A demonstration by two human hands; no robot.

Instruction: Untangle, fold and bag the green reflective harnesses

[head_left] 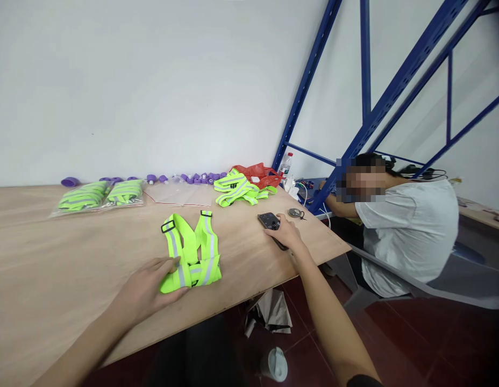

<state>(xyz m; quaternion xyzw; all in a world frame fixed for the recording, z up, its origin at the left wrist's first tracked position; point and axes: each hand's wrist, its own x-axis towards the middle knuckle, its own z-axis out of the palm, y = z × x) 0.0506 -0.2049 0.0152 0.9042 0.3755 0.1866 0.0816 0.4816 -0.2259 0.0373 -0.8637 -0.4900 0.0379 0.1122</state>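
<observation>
The reflective strap vest is lying on the wooden table at seven o'clock from the head view's centre. The left hand is pinching its folded lower corner between thumb and fingers; the right hand is gripping the phone, near three o'clock from the vest. Bagged vests are resting at ten o'clock from it, a loose vest at one. The webbing is probably feeling light and limp, the buckle stiffer; gathering the lower layers together is looking surest.
</observation>
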